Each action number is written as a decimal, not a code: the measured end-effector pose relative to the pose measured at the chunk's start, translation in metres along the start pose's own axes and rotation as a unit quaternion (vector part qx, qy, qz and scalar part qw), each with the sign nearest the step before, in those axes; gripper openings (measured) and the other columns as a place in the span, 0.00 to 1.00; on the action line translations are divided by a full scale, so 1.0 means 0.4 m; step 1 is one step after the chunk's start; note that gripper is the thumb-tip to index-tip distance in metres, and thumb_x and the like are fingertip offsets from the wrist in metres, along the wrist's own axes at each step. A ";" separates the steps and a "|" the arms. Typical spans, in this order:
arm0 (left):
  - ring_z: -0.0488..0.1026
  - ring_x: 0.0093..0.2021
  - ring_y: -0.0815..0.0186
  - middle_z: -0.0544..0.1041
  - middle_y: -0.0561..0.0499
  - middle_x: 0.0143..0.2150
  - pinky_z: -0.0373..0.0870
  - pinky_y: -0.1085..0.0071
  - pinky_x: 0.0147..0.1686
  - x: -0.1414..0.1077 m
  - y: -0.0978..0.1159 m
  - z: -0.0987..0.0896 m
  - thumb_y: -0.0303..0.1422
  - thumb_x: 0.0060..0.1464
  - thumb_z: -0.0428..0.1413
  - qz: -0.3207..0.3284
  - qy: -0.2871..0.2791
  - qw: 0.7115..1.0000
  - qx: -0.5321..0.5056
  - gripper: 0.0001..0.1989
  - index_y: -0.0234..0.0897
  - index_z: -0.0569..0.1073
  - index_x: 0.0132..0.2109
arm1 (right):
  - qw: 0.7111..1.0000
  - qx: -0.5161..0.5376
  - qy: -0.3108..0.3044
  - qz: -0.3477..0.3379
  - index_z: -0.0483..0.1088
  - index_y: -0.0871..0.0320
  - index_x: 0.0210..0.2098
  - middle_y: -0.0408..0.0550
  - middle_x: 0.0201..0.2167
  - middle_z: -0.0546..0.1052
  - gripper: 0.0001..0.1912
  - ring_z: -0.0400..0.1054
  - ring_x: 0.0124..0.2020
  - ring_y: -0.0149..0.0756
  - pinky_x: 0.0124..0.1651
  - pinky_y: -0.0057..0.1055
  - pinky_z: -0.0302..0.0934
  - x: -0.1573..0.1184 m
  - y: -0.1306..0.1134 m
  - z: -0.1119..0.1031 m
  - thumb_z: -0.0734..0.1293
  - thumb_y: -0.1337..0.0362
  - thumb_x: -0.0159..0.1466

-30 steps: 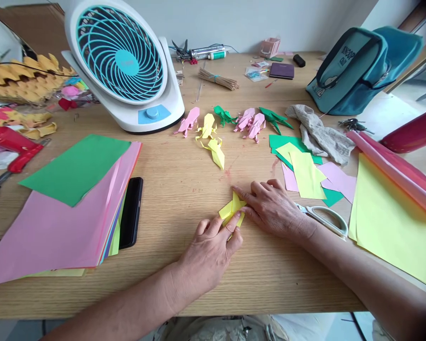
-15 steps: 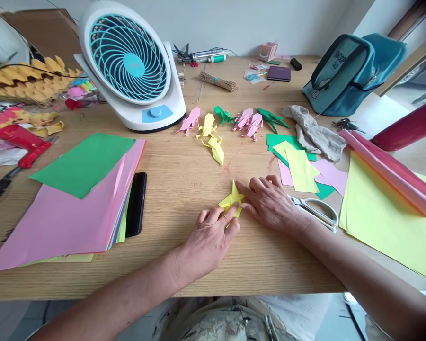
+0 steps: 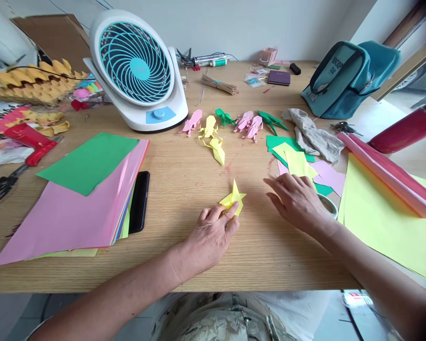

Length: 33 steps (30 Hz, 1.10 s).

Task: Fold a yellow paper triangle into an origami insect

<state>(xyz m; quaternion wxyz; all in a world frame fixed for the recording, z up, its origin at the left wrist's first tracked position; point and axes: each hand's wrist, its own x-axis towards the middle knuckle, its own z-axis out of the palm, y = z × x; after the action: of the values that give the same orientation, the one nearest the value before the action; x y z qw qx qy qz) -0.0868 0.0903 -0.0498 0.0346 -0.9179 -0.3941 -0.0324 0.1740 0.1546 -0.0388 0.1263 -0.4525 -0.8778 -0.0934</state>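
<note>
A small piece of yellow folded paper, star-like with pointed flaps, lies on the table in front of me. My left hand has its fingers on the paper's lower part, holding it against the wood. To the right, apart from the paper, my right hand holds nothing, its thumb and fingers apart. Under that hand and wrist lie scissors, mostly hidden, with part of a pale handle loop showing. Beyond the hands sit folded paper figures: a yellow one, a green one and a pink one among several.
Cut paper pieces lie beyond my right hand, beside larger yellow sheets. At left are a stack of coloured paper, a black phone and a white fan. A teal bag and a grey cloth stand back right.
My right hand has lifted off the yellow folded paper and moved right, over the scissors. My left hand stays on the paper. The view has shifted slightly.
</note>
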 end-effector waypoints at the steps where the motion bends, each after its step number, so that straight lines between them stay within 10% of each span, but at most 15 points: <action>1: 0.63 0.59 0.50 0.58 0.43 0.72 0.65 0.57 0.45 0.000 0.001 -0.002 0.27 0.61 0.50 0.002 0.002 1.000 0.003 0.16 0.34 0.70 0.55 | 0.998 0.069 0.003 -0.010 0.68 0.59 0.54 0.55 0.41 0.72 0.15 0.67 0.42 0.45 0.43 0.40 0.58 0.023 -0.023 -0.008 0.59 0.61 0.72; 8: 0.68 0.52 0.51 0.77 0.41 0.51 0.64 0.57 0.44 -0.004 0.004 -0.002 0.26 0.60 0.52 0.001 -0.003 1.000 -0.028 0.12 0.33 0.71 0.51 | 0.956 0.270 -0.080 -0.082 0.72 0.59 0.40 0.49 0.35 0.74 0.05 0.68 0.37 0.38 0.42 0.36 0.57 0.128 -0.157 0.005 0.65 0.66 0.67; 16: 0.71 0.41 0.62 0.77 0.50 0.40 0.62 0.62 0.43 -0.018 -0.043 -0.013 0.26 0.64 0.51 -0.051 0.148 0.980 -0.124 0.04 0.36 0.70 0.40 | 0.943 0.324 -0.067 -0.025 0.74 0.58 0.38 0.45 0.34 0.75 0.04 0.68 0.35 0.34 0.42 0.31 0.56 0.124 -0.145 0.037 0.67 0.72 0.65; 19: 0.70 0.46 0.59 0.76 0.49 0.43 0.63 0.61 0.45 0.002 -0.079 -0.008 0.27 0.59 0.58 -0.146 0.138 0.964 -0.174 0.08 0.37 0.69 0.46 | 0.939 0.337 -0.070 -0.020 0.74 0.58 0.38 0.45 0.33 0.74 0.06 0.67 0.33 0.32 0.41 0.30 0.56 0.122 -0.146 0.035 0.68 0.74 0.63; 33: 0.71 0.45 0.61 0.76 0.51 0.39 0.59 0.63 0.46 0.054 -0.116 0.021 0.29 0.63 0.55 -0.129 0.102 0.967 -0.197 0.03 0.37 0.72 0.38 | 0.942 0.333 -0.044 0.002 0.67 0.56 0.35 0.44 0.30 0.74 0.06 0.67 0.31 0.34 0.38 0.30 0.58 0.111 -0.146 0.040 0.65 0.73 0.63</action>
<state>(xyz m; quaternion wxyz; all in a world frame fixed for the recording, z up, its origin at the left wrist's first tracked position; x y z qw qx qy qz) -0.1053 0.1383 -0.0545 -0.1114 -0.8399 -0.4892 -0.2069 0.0993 0.1596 -0.0432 0.2313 -0.3896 -0.8627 0.2246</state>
